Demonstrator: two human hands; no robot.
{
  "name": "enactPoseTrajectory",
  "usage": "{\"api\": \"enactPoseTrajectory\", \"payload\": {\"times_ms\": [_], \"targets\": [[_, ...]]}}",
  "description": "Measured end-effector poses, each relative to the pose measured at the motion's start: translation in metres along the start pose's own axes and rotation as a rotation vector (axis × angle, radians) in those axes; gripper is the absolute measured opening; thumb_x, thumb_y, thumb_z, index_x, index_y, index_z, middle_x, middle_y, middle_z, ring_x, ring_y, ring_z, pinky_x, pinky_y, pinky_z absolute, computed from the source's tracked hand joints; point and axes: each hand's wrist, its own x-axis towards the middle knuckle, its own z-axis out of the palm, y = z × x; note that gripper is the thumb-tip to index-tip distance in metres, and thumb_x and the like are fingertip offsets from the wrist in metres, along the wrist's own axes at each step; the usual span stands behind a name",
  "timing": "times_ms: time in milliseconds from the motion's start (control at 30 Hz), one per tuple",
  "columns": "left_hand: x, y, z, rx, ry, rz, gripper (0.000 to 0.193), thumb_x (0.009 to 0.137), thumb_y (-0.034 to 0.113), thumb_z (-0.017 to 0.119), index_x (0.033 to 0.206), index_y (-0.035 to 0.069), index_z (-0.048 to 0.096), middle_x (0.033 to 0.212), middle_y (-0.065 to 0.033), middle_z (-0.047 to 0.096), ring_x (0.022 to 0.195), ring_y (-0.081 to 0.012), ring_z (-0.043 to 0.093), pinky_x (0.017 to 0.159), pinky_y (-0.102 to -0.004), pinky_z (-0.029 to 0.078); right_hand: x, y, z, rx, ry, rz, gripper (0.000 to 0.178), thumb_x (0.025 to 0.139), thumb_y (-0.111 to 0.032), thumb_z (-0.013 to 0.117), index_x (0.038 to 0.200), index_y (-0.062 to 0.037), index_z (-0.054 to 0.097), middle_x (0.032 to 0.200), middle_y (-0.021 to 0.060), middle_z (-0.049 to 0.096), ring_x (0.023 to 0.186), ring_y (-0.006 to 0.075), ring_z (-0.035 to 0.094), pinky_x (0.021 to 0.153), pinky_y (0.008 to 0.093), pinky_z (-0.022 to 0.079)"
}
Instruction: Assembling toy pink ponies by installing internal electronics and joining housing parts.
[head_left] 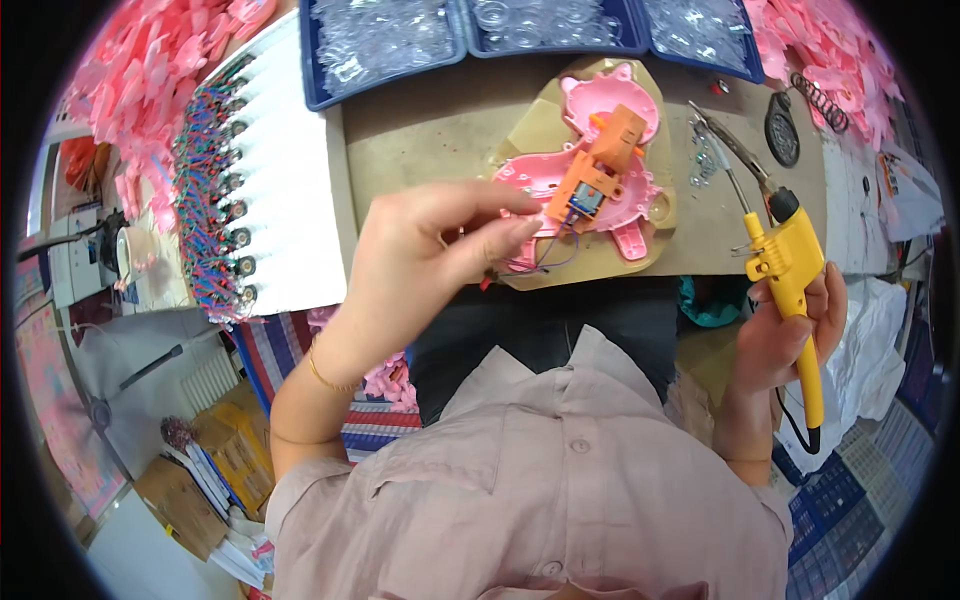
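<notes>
A pink animal-shaped plastic toy shell (617, 88) lies open on a tan pad (530, 135) in front of me. Across it sits an orange gear housing (618, 140) with a small motor and thin wires that trail toward the bench edge. My left hand (425, 235) is at the shell's left side, thumb and index finger pinched close by the wires; whatever is between them is too small to make out. Off to the right, my right hand (768, 350) grips a yellow soldering gun (797, 255), its metal tip pointing up and away toward the far side of the bench.
Blue trays (470, 55) of clear plastic parts line the back. Pink pieces (170, 75) are heaped at both far corners. Bundles of coloured wires (205, 200) rest along a white sheet (295, 180) at left. A black iron stand (783, 130) with a coil spring (818, 103) is at right.
</notes>
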Motion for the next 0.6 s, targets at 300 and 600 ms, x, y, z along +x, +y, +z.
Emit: {"api": "enactPoseTrajectory", "payload": {"times_ms": [300, 600], "targets": [[0.001, -0.013, 0.042, 0.461, 0.196, 0.368, 0.004, 0.077, 0.011, 0.07, 0.081, 0.01, 0.068, 0.072, -0.0015, 0.059, 0.071, -0.0195, 0.054, 0.067, -0.0312, 0.035, 0.015, -0.014, 0.013, -0.018, 0.053, 0.078, 0.074, 0.089, -0.047, 0.058, 0.135, 0.0048, 0.032, 0.116, 0.0231, 0.056, 0.101, 0.03, 0.06, 0.082, 0.0379, 0.052], [0.006, -0.01, 0.049, 0.357, 0.225, 0.303, 0.005, 0.075, 0.012, 0.071, 0.079, 0.01, 0.068, 0.071, -0.0004, 0.058, 0.069, -0.0182, 0.053, 0.069, -0.0313, 0.035, -0.028, -0.031, -0.027, 0.27, -0.351, 0.146, 0.066, 0.083, -0.017, 0.071, 0.138, -0.0073, 0.035, 0.124, 0.0268, 0.05, 0.108, 0.031, 0.056, 0.091, 0.0405, 0.046]]}}
